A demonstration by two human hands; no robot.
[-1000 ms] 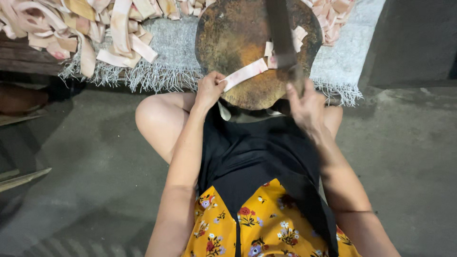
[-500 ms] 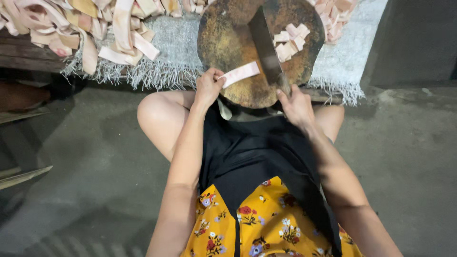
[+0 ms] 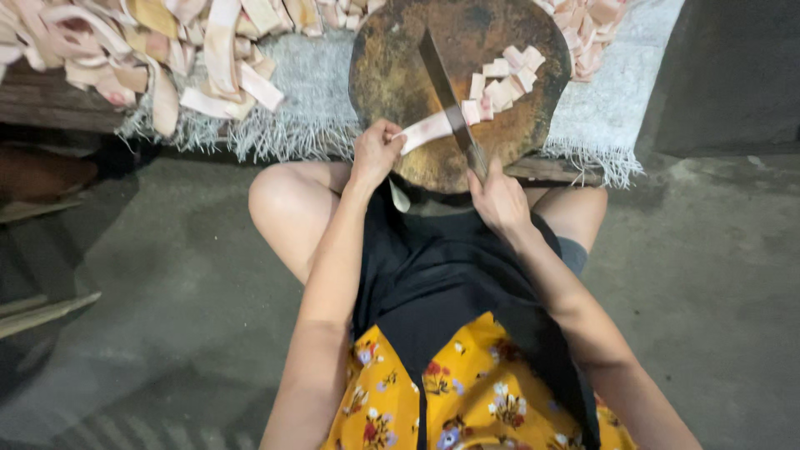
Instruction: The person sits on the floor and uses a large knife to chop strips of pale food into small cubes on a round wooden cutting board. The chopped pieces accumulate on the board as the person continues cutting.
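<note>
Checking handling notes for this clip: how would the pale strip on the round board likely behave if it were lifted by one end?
The strip would probably droop: similar strips in the pile lie bent and curled. It looks moist, so perhaps slippery; the left hand pins its end. The knife crosses it, so it likely cuts easily.

Both hands, left (image 3: 375, 152) and right (image 3: 497, 196), reach forward, fingers curled closed.

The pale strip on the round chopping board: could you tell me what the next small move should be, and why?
Probably the left hand should slide the strip a little further under the knife. The right hand has the blade down across the strip's far end, cut pieces lie beyond it, and an uncut length remains.
</note>
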